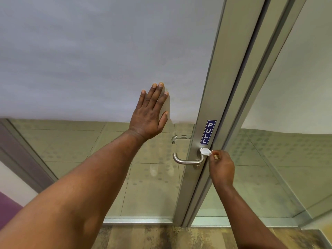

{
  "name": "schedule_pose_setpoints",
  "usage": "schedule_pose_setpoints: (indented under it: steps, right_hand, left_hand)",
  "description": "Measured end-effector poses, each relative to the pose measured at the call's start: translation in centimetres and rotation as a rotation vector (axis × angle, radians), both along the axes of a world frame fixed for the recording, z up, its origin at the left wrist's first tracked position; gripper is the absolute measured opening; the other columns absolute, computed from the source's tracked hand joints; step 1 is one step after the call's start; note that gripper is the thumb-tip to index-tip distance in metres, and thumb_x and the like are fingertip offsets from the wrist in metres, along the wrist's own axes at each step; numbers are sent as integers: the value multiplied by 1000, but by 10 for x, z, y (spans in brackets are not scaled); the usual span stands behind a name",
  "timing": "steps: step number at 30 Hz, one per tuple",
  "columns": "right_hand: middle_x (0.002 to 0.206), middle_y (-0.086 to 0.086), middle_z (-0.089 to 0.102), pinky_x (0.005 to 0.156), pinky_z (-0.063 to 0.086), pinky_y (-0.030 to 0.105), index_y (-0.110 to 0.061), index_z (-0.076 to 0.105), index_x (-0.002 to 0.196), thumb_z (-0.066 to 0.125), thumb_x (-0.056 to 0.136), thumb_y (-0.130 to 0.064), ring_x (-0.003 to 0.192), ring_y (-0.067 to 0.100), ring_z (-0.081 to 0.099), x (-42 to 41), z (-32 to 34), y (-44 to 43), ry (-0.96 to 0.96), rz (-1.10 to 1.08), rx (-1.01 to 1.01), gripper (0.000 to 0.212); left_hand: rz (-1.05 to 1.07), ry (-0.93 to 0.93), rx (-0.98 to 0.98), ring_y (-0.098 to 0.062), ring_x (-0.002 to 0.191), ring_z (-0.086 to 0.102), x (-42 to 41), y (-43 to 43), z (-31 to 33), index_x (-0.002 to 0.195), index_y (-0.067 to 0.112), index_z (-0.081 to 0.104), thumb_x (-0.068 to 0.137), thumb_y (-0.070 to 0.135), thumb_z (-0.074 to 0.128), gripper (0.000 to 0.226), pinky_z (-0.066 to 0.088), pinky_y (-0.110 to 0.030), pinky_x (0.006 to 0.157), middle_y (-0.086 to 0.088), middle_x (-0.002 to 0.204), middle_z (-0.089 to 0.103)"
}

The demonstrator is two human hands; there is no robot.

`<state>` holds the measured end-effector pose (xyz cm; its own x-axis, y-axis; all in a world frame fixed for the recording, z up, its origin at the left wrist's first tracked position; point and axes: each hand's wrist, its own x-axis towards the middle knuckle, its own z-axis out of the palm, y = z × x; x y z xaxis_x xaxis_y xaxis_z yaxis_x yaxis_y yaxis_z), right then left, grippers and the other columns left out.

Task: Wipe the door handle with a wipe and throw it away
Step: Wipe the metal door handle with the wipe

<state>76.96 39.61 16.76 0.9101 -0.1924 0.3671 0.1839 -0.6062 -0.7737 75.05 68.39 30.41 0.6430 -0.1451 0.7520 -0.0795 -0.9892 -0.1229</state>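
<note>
A brushed-steel lever door handle (186,160) sticks out of the metal door frame (213,97), just below a blue PULL sticker (208,132). My right hand (221,168) pinches a small crumpled white wipe (205,151) and presses it against the handle's base, at its right end. My left hand (150,112) lies flat with fingers spread on the frosted glass of the door (89,60), up and left of the handle. It holds nothing.
A second handle (177,138) shows through the clear lower glass on the far side. A fixed glass panel (291,105) stands to the right of the frame. Wood-pattern floor (161,238) runs along the door's bottom rail. A purple wall edge (10,209) is at the left.
</note>
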Motion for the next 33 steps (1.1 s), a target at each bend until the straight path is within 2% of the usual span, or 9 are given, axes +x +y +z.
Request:
schedule_pose_setpoints:
  steps: [4,8,10,13,15,19,22,26,33]
  right_hand:
    - [115,7,66,81,53,34,-9,72,110,65,92,-14,94,26,67,-3,1,19,-47,89,-28,19]
    - [132,7,62,95,54,38,-5,71,121,56,91,-3,111,27,64,-4,-8,33,-59,257,-323,34]
    - [132,5,62,93,54,35,-6,71,120,55,90,0,109,26,64,-2,-13,33,-66,245,-342,34]
    - [129,3,61,85,53,28,-8,74,111,56,91,2,98,22,66,0,-20,30,-82,175,-174,29]
    - [125,6,62,87,48,24,-7,74,109,58,91,3,98,23,66,1,-27,28,-79,117,-24,27]
    - [115,12,70,91,49,29,-4,72,118,53,91,4,103,29,67,5,-44,24,175,18,233,34]
    - [94,11,76,84,58,37,-8,75,112,50,88,8,87,25,71,8,-51,27,377,-4,588,38]
    - [84,11,74,68,62,26,-3,75,102,48,91,13,77,18,72,5,-54,32,440,21,1042,33]
    - [73,10,70,68,59,31,4,69,93,54,91,9,72,22,69,-6,-66,21,480,107,1149,16]
  left_hand:
    - [10,1,13,-29,159,6,2,2,-2,162,10,20,101,38,48,73,3,-47,129,-13,171,10]
    - [8,-8,21,-29,158,6,3,4,-2,162,10,20,101,37,49,73,3,-47,129,-14,171,12]
    - [2,-11,22,-30,158,7,3,4,-2,162,10,22,101,37,50,73,4,-48,129,-15,170,13]
    - [4,-13,26,-30,158,8,3,4,-1,161,9,23,100,37,51,73,4,-48,129,-16,170,14]
    - [0,-18,29,-30,158,8,3,4,-1,161,9,22,100,36,51,73,5,-49,128,-16,170,14]
    - [4,-24,33,-31,158,8,5,3,-3,161,9,22,100,37,50,73,4,-48,129,-16,170,14]
    - [6,-31,32,-31,158,9,6,4,-3,162,9,22,100,37,51,74,2,-47,129,-16,170,14]
    - [0,-26,35,-31,158,9,5,4,-4,162,9,22,100,37,50,73,3,-48,129,-16,170,14]
    - [5,-11,28,-31,158,9,4,3,-2,162,9,22,100,37,50,73,3,-48,129,-16,170,13]
